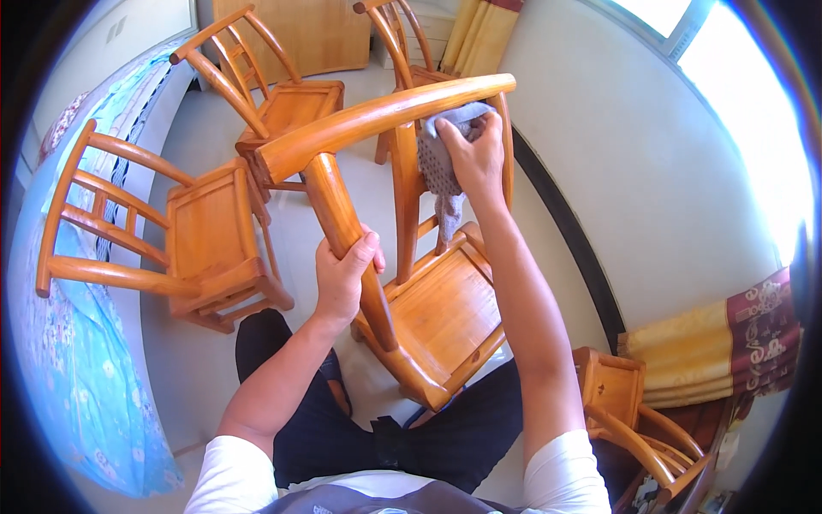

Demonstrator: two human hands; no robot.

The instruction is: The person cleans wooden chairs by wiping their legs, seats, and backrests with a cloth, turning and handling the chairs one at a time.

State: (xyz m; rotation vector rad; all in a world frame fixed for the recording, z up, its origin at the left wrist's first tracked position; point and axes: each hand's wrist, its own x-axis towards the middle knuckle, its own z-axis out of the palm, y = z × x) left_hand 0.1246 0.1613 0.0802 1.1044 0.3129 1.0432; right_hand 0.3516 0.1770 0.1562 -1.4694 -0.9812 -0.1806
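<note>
So the main thing here is a wooden chair (445, 313), glossy orange-brown, right in front of the person, its seat just ahead of and between their knees and its back reaching up toward the camera. The left hand (349, 270) is closed around one of the round back posts (336, 206), fingers wrapped and thumb up along the wood, below where it meets the thick, slightly curved top rail (385, 117). The right hand (477, 154) is up near the other end of that rail, fingers pinched in on a grey cloth (437, 163) with dark dots, so it's mostly closed too. The cloth is bunched at the fingers just under the rail and hangs down in front of the chair back, its tail end dangling above the seat's rear edge. Can't really tell how hard it's pressed on the wood. There are more chairs of the same kind around: one on the left (210, 223), one farther up (300, 107), one partly hidden behind the rail and one down at lower right (612, 385). A bed with a blue floral cover (94, 368) runs along the left, and a yellow and maroon curtain (711, 338) is at the right.
</note>
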